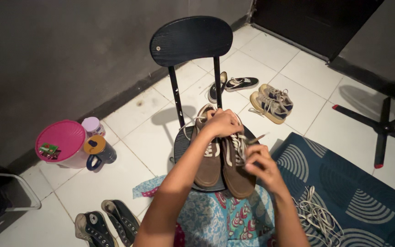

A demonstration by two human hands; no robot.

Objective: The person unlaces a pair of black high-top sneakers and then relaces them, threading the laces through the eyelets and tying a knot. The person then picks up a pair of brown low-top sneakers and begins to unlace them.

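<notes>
My left hand grips the brown shoes at the top, my right hand pinches a white lace only partly threaded.

The brown shoes look like matt suede with flat white cloth laces. The chair is dark, matt painted wood on thin metal posts. The floor is glossy white tile. The pink lid is smooth plastic. The blue rug seems to be woven cloth.
</notes>
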